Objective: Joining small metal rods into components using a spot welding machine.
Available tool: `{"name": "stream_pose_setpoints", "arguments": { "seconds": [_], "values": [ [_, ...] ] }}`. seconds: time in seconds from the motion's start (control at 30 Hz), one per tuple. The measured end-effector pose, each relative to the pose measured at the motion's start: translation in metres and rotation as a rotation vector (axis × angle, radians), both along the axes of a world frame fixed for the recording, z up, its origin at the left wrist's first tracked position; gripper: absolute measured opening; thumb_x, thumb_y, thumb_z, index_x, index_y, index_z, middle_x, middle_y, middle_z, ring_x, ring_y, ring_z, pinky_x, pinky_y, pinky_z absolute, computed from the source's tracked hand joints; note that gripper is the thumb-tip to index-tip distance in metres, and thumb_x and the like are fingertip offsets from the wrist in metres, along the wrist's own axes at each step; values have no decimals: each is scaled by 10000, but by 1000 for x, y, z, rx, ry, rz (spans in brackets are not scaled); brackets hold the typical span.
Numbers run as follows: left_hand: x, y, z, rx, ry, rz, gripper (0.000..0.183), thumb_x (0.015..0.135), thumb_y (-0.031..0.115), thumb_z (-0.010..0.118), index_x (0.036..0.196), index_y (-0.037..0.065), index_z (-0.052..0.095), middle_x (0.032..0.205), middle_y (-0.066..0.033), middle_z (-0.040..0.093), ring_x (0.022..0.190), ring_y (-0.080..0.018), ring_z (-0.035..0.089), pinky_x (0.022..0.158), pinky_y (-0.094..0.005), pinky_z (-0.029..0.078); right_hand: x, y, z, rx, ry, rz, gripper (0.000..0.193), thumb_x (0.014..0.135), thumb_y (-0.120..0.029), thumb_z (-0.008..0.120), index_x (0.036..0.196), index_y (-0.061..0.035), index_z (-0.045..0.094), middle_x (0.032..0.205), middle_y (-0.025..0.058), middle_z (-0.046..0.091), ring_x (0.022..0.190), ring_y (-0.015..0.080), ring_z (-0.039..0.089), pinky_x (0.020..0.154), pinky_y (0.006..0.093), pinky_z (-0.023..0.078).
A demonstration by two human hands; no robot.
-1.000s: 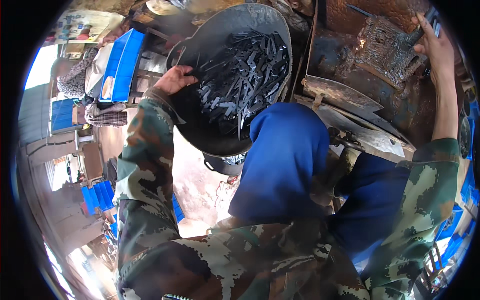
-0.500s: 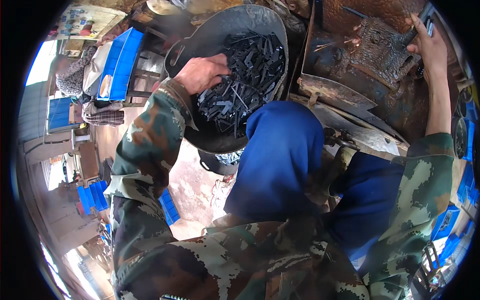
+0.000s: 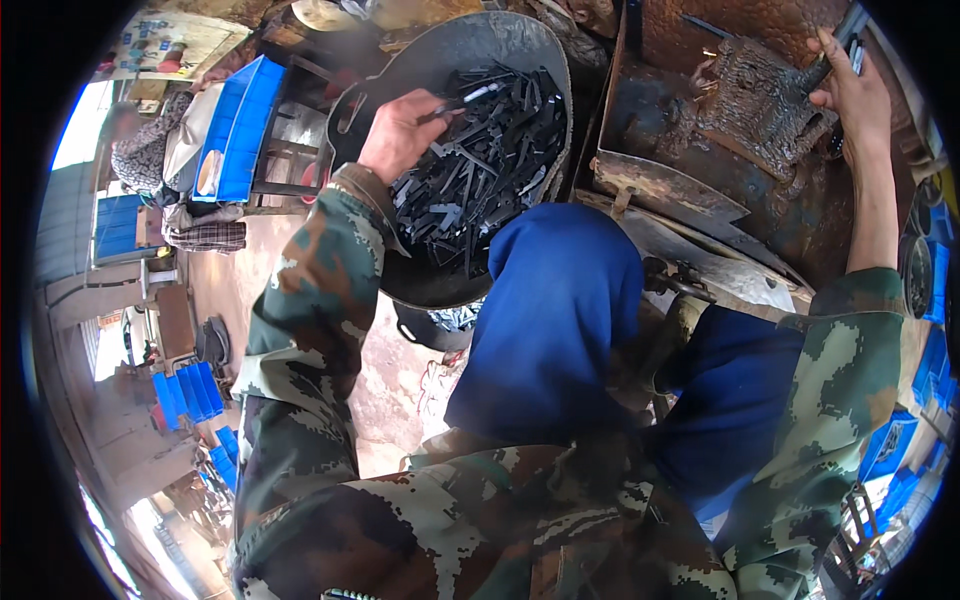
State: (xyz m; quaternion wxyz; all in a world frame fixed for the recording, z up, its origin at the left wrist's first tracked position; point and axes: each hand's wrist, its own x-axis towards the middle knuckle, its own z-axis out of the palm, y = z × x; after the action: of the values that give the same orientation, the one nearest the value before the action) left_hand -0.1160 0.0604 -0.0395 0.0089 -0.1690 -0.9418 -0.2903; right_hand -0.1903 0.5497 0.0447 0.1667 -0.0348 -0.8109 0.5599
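Note:
A deep dark tub holds a heap of flat black metal strips. Over its left part, my left hand pinches one thin metal strip, whose upper face catches the light. At the far right my right hand is closed around a dark bar-like handle, thumb raised along it. Beside that hand sits a rusty, grime-coated block inside a rusty metal tray. What lies under my right fingers is partly hidden.
A smaller dark container with shiny pieces stands below the tub. My blue-covered knees are close to the tub and tray. A blue bin stands to the left, near another person. More blue bins line the right.
My left hand has risen slightly from the heap and now shows a strip between its fingers. My right hand stays at the handle, nearly unmoved.

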Motion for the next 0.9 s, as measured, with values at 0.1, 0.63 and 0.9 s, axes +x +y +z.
{"name": "stream_pose_setpoints", "arguments": {
  "seconds": [0.1,0.63,0.9],
  "values": [
    [15,-10,-17,180,-143,213,197,824,48,683,1015,29,728,854,-44,650,776,-161,601,772,-288,481,2,-4,1,4,7,1,395,937,-380,665,1165,-57,674,702,-85,513,560,-4,375,535,189,456],
    [23,-42,-86,128,-267,743,414,808,289,749,1075,-26,710,922,-131,717,865,-208,674,799,-317,508,-20,19,-15,41,13,-1,393,936,-384,648,1183,-82,682,896,-4,678,591,33,490,576,225,545],
    [3,-54,-104,-50,-289,730,604,757,373,814,1182,-29,665,1086,-232,700,1079,-320,668,951,-359,495,-17,17,-10,95,-10,-28,401,932,-386,648,1186,-76,674,932,27,715,569,56,525,573,216,539]
  ]
}}
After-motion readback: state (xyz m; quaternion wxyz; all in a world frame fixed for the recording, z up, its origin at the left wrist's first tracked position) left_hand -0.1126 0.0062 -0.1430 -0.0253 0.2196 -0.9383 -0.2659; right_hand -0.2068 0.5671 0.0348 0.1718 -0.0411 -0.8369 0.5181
